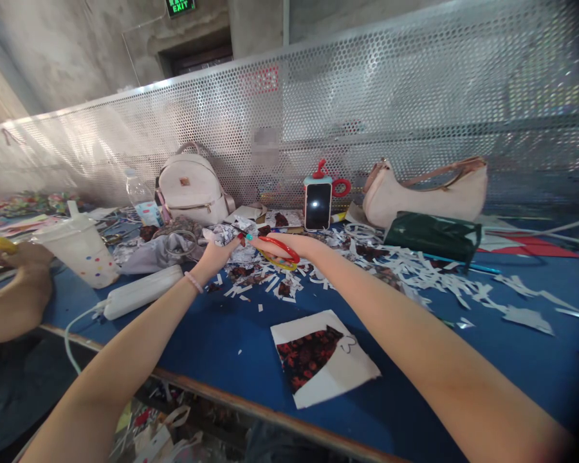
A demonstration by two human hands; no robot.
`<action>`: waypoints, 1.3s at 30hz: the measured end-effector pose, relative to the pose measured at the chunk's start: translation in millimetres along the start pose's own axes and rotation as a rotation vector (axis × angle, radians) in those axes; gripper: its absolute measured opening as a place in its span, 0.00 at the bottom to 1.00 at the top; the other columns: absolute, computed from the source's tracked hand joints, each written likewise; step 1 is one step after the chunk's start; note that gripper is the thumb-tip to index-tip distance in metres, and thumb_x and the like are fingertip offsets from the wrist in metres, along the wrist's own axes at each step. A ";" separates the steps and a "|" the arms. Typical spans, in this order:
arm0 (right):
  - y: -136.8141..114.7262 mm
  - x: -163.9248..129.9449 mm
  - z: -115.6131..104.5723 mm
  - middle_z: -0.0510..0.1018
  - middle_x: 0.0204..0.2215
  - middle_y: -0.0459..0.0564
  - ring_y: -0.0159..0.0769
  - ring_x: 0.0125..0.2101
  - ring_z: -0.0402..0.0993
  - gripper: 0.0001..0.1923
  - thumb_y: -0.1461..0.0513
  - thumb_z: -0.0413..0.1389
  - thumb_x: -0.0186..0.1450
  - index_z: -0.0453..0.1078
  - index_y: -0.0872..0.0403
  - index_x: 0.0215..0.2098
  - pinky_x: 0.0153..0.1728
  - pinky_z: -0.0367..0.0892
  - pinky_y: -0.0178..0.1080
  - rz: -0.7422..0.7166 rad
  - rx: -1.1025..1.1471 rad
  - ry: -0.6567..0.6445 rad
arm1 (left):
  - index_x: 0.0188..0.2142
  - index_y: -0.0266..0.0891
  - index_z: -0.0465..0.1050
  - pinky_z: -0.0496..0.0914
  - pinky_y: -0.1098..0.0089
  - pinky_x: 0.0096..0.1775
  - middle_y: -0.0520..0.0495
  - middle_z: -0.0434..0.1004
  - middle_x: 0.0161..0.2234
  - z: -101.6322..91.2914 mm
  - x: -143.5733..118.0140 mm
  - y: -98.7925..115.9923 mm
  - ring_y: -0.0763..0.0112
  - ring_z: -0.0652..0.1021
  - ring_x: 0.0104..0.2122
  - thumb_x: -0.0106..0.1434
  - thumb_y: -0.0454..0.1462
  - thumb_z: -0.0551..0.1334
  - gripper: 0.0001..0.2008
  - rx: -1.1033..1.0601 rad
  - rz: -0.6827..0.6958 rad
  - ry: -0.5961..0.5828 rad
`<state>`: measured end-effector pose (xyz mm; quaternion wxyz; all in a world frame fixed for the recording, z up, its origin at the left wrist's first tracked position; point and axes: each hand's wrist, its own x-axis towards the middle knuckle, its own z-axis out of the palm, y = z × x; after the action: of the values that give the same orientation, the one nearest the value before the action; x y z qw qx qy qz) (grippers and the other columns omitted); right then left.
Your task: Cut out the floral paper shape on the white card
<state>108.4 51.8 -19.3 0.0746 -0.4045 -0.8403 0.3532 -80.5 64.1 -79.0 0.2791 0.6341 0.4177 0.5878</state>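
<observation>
Scissors [278, 249] in right hand [296, 246]; left hand [217, 252] apparently pinching paper scrap [231, 233].

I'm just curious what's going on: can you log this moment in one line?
right hand: holds red scissors | left hand: holds paper piece at the blades | scraps on blue table

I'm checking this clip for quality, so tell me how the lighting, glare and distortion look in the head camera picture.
Head view: even, soft light on the blue table, only faint shadows; bright glare on the phone screen and a sheen on the perforated metal panel; wide-angle bending tilts the panel and stretches both forearms; right hand with the red scissors and left hand are slightly soft; corners darken at right.
</observation>
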 end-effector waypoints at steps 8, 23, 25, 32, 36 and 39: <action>-0.5 -0.7 3.3 0.55 0.12 0.42 0.25 0.12 0.50 0.27 0.44 0.38 0.65 0.49 0.53 0.17 0.16 0.55 0.34 -0.029 0.021 0.005 | 0.36 0.38 0.70 0.64 0.60 0.51 0.46 0.76 0.36 2.3 -0.6 1.4 0.61 0.73 0.45 0.51 0.41 0.64 0.14 -0.058 -0.014 -0.041; -5.0 -4.6 5.6 0.54 0.10 0.42 0.25 0.11 0.51 0.28 0.45 0.37 0.66 0.49 0.54 0.15 0.15 0.53 0.33 -0.036 0.031 0.019 | 0.37 0.38 0.71 0.61 0.59 0.53 0.46 0.76 0.38 5.1 -2.3 7.2 0.61 0.73 0.44 0.48 0.42 0.66 0.17 -0.085 -0.043 -0.060; -2.9 -3.3 5.7 0.53 0.10 0.41 0.25 0.11 0.51 0.28 0.45 0.37 0.66 0.49 0.54 0.15 0.15 0.54 0.33 -0.039 0.053 0.006 | 0.36 0.38 0.71 0.62 0.58 0.52 0.46 0.77 0.37 4.6 -2.8 7.4 0.60 0.74 0.43 0.48 0.42 0.67 0.17 -0.082 -0.055 -0.063; 5.9 1.7 4.6 0.58 0.13 0.43 0.26 0.13 0.53 0.29 0.43 0.36 0.64 0.51 0.54 0.17 0.17 0.55 0.33 -0.080 0.096 -0.028 | 0.40 0.38 0.71 0.60 0.58 0.53 0.46 0.77 0.37 4.2 -3.5 5.8 0.60 0.74 0.44 0.48 0.41 0.67 0.19 -0.074 -0.086 -0.066; 6.2 1.2 4.6 0.57 0.13 0.43 0.26 0.13 0.50 0.30 0.42 0.30 0.65 0.50 0.54 0.17 0.18 0.56 0.33 -0.094 0.118 -0.041 | 0.40 0.38 0.71 0.60 0.58 0.53 0.45 0.77 0.38 4.4 -2.8 5.3 0.60 0.73 0.44 0.48 0.41 0.67 0.19 -0.076 -0.094 -0.068; 6.8 2.1 4.8 0.55 0.12 0.42 0.26 0.12 0.48 0.30 0.42 0.28 0.64 0.48 0.53 0.17 0.17 0.55 0.32 -0.107 0.134 -0.062 | 0.38 0.38 0.72 0.61 0.58 0.53 0.45 0.77 0.37 3.3 -1.8 4.9 0.60 0.73 0.44 0.48 0.42 0.66 0.17 -0.073 -0.093 -0.083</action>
<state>109.3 53.6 -27.7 0.0943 -0.3422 -0.8370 0.4165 -76.2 60.6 -76.3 0.3461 0.6271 0.4133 0.5622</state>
